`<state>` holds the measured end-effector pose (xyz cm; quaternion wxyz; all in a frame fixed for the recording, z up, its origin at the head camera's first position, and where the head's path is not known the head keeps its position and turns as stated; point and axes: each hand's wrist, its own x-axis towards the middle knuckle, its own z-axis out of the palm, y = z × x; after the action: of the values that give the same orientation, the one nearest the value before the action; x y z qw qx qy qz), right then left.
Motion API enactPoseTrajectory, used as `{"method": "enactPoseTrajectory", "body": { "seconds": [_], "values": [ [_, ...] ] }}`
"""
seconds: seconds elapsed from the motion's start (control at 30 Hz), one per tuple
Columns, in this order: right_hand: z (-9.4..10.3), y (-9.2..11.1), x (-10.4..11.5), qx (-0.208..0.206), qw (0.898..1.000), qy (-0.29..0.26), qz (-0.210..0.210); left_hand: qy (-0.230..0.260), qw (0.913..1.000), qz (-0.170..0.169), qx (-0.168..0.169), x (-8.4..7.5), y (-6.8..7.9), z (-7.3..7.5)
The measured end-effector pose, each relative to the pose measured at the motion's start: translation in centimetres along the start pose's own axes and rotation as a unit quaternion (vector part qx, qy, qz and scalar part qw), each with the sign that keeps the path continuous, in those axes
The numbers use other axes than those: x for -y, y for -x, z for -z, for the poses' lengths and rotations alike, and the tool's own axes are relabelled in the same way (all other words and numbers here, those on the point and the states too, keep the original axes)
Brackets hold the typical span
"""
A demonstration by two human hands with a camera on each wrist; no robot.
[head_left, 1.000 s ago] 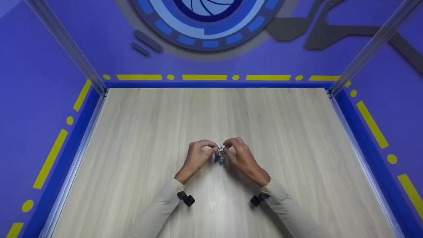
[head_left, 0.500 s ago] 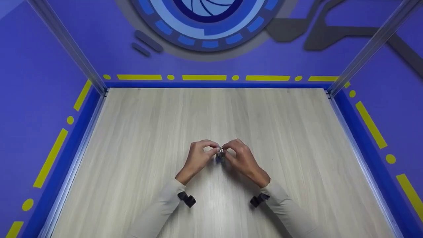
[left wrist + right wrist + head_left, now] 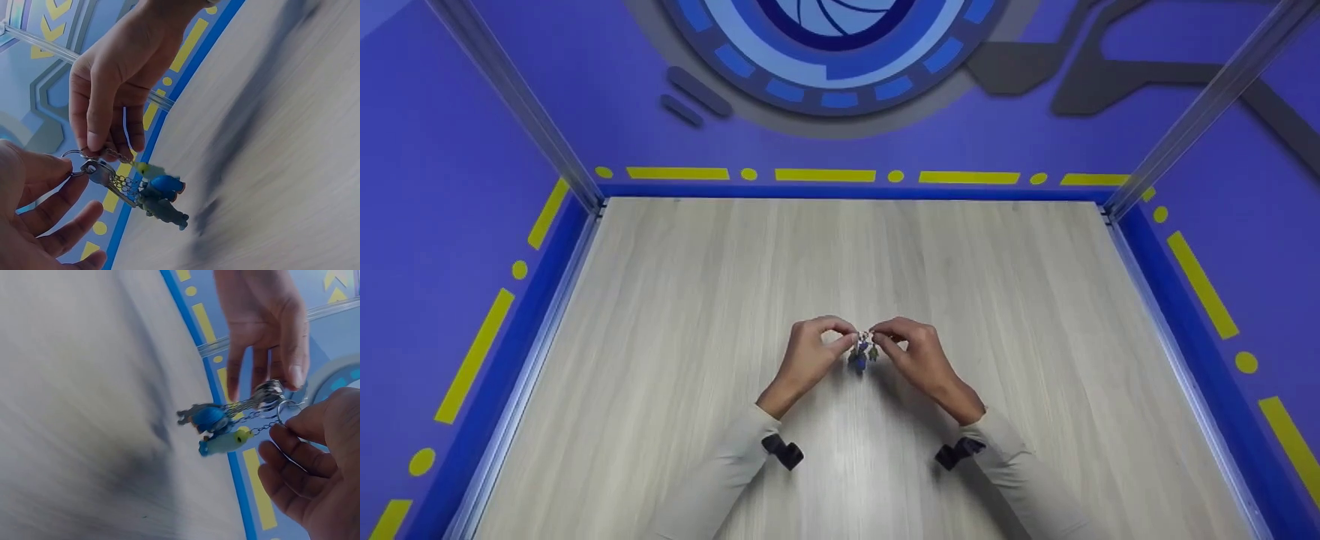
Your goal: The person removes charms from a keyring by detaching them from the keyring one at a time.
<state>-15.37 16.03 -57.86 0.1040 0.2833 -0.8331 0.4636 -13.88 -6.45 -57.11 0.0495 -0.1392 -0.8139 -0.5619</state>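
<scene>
A bunch of keys with small figure charms on chains hangs between both hands above the table. In the head view my left hand (image 3: pixel 812 356) pinches the bunch from the left, at its metal key ring (image 3: pixel 74 172). From the other side, my right hand (image 3: pixel 919 360) pinches a ring (image 3: pixel 279 415) between thumb and forefinger. A chain from that ring carries a pale green charm with a yellow end (image 3: pixel 224 442). Beside it dangle a blue charm (image 3: pixel 164 186) and a grey charm (image 3: pixel 163 210). The key (image 3: pixel 97 173) hangs near the left fingertips; other keys overlap and partly hide each other.
Beneath the hands lies a light wood-grain table (image 3: pixel 697 277). Blue walls with yellow dashes (image 3: pixel 825 175) enclose its back and sides, with metal posts (image 3: pixel 1192 112) at the corners. Each sleeve carries a small black camera (image 3: pixel 784 452).
My right hand has shifted slightly to the right, away from the left one. The charms, bunched together half a second ago, now hang more spread out. My left hand is nearly still.
</scene>
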Motion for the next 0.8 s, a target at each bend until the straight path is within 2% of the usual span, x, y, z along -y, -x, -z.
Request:
{"method": "enactPoseTrajectory", "body": {
  "seconds": [0.13,0.27,0.5,0.63,0.8],
  "values": [
    [0.4,-0.2,0.4,0.006,0.999,-0.032,-0.021,0.006,0.9999,0.010,0.007,0.0,0.0,-0.1],
    [0.7,-0.3,0.7,0.009,0.999,-0.046,-0.021,0.012,0.9998,0.014,0.008,-0.1,-0.1,-0.3],
    [0.6,-0.4,0.8,0.005,0.999,-0.048,-0.022,0.004,1.0000,-0.006,-0.004,-0.2,-0.1,-0.2],
    [0.5,-0.3,0.9,-0.012,0.997,-0.064,-0.047,0.046,0.9988,-0.008,-0.016,0.0,0.0,-0.1],
    [0.4,-0.2,1.4,-0.023,0.985,-0.138,-0.098,0.094,0.9951,-0.012,-0.026,0.1,0.0,-0.2]
  ]
}}
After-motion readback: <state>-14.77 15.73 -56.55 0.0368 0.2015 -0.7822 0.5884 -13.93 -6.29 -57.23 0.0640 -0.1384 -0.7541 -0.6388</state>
